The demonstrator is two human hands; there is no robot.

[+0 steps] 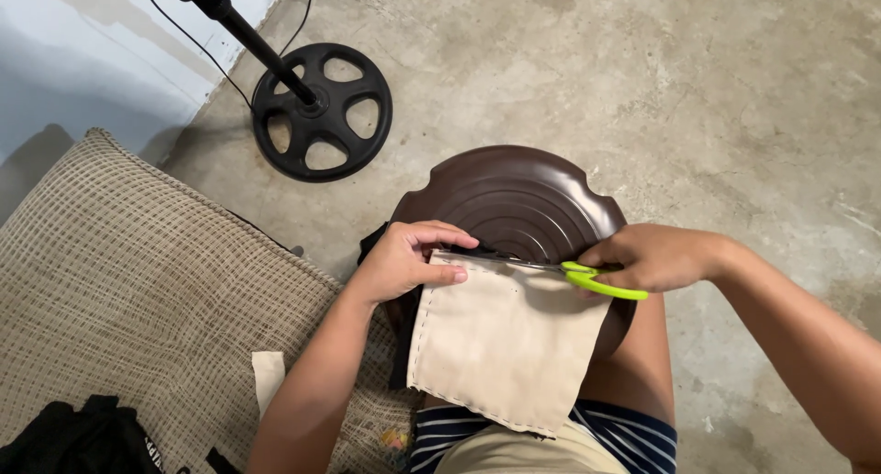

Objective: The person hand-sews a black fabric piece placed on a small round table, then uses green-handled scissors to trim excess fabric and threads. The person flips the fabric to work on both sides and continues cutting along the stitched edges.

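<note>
**Trimming the top edge of the cloth with scissors**

At far left a woven cushion (119, 290) lies on the floor, with a small offcut (267, 375) and a black bundle (78, 433) on it. Behind stands a black fan base (321, 111) on the concrete floor (734, 98).

The left hand (404, 258) pins the beige cloth (505, 341) at its upper left corner, thumb on top and fingers (450, 234) curled over the edge, so it grips the fabric. The cloth drapes from a brown round stool (514, 199) down over the lap (stitching runs along its left and bottom sides).

The scissors (551, 267) lie along the cloth's top edge, blades pointing left towards the left hand, green handles at the right. The right hand (652, 256) is closed round those handles; how far the blades gape I cannot tell, as they look nearly flat against the edge.

To do this cut well, I judge the left hand should keep the edge taut and flat against the stool, with its fingertips clear of the blade line, since the tips are near them. The right hand should take long, even strokes, keeping the blades parallel to the edge so the strip comes off straight.
</note>
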